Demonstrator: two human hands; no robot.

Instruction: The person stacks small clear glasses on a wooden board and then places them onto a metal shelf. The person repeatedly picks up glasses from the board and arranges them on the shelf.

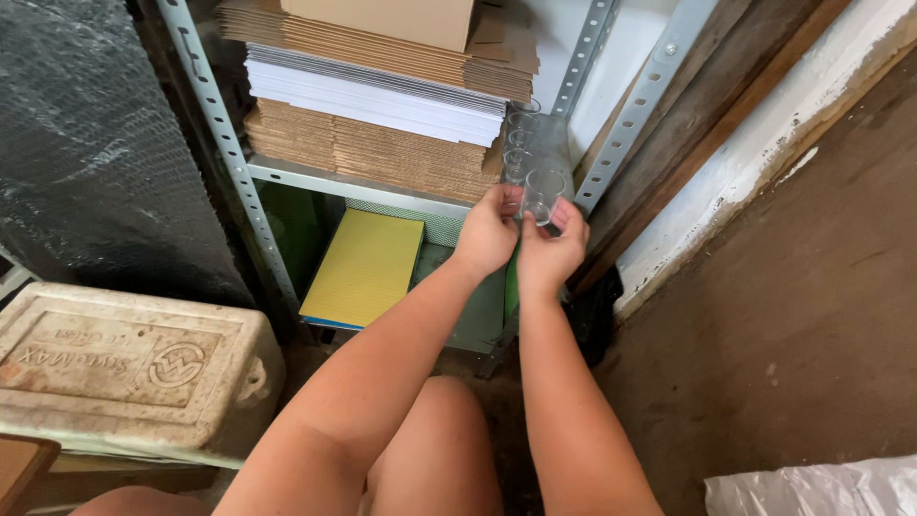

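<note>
Two hands, one clear glass at the edge of a metal shelf

Left hand [487, 232] and right hand [552, 250] both close their grip on one small round clear glass [543, 195], held just in front of the shelf [315, 178]. Behind it stands a row of about three more clear glasses [519, 139]. Stacked corrugated cardboard sheets [373, 148] fill the shelf; one ribbed yellow sheet [365, 268] lies below.

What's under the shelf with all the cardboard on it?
Under the metal shelf lies a yellow ribbed sheet on a green surface. The left hand and right hand, holding a clear glass, cover what lies behind them.
</note>
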